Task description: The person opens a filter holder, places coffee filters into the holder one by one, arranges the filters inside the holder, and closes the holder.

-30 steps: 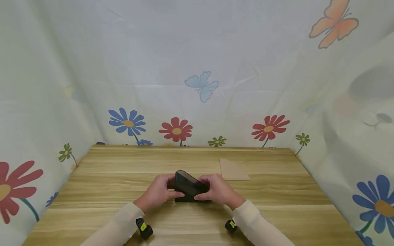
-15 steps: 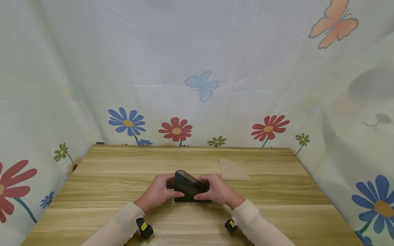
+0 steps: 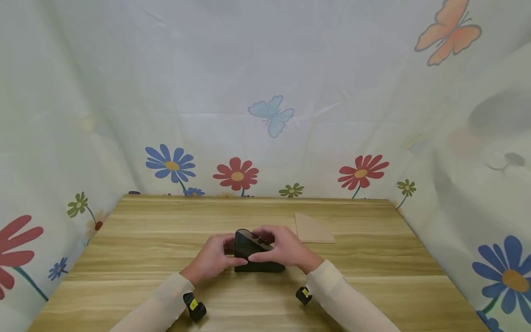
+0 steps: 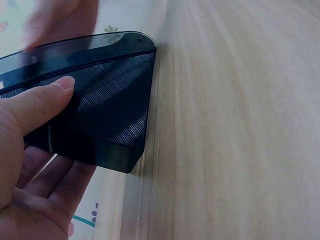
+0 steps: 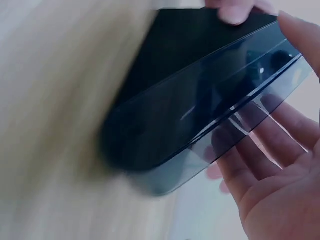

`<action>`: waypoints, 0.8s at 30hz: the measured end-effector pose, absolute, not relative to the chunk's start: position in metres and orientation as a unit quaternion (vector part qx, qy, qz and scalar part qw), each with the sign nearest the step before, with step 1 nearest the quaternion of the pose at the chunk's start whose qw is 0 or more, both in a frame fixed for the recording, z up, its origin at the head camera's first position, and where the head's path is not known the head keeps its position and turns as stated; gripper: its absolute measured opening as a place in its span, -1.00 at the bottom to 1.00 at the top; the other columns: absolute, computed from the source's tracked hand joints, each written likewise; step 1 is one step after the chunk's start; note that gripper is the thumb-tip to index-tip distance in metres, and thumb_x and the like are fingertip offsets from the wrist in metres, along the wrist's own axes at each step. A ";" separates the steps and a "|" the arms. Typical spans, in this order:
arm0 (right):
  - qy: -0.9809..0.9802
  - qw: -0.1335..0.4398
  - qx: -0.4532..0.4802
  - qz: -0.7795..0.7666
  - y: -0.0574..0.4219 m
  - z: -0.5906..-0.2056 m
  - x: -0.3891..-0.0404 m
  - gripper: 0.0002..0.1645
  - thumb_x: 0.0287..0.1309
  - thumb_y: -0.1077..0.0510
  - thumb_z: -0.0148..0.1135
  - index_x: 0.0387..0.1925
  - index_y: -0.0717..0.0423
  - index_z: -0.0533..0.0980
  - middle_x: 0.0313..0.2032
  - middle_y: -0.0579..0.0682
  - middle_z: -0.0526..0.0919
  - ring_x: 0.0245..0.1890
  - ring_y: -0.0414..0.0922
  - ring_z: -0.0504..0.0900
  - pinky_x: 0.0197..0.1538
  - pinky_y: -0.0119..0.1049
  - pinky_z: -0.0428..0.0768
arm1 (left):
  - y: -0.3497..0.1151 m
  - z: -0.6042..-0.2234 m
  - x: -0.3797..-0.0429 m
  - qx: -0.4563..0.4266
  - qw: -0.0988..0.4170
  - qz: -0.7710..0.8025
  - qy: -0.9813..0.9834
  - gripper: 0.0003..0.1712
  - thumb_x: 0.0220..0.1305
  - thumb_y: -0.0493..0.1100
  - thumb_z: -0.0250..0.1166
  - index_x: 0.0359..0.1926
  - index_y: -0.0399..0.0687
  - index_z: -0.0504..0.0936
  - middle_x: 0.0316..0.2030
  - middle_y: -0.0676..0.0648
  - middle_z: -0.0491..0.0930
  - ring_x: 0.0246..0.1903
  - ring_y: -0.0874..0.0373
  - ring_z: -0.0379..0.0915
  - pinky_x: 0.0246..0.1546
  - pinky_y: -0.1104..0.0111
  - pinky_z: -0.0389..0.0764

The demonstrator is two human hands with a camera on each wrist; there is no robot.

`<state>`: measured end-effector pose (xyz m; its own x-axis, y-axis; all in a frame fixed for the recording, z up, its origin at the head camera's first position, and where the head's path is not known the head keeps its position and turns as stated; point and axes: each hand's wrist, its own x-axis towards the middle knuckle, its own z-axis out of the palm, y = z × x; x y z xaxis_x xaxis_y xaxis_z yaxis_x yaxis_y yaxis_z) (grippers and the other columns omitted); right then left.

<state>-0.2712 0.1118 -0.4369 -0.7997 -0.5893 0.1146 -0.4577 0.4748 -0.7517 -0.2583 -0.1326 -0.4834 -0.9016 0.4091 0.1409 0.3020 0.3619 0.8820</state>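
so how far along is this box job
Looks done: box on the table, clear lid along its slope, though whether latched is unclear. In hand: left hand grips the box, right hand is at the lid. Perhaps left: the card, lying apart, untouched.

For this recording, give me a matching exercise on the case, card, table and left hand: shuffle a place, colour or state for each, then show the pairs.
1. case
2. card
3. table
4. left hand

A. tan, flat on the table
B. gripping the case's left end
C. black and held
D. wood-grained, beneath the card

Pairs: 1-C, 2-A, 3-D, 4-B
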 end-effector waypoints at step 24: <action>0.862 0.033 -0.290 -0.414 0.065 -0.409 -0.261 -0.41 0.01 -0.09 0.62 0.08 -0.03 0.66 -0.05 -0.13 0.76 -0.14 -0.24 0.68 0.03 -0.20 0.66 | -0.134 -0.488 -0.264 0.223 0.036 0.506 0.832 -0.54 0.06 0.02 0.62 0.00 0.13 0.71 -0.07 0.10 0.76 -0.12 0.25 0.70 -0.07 0.46 0.65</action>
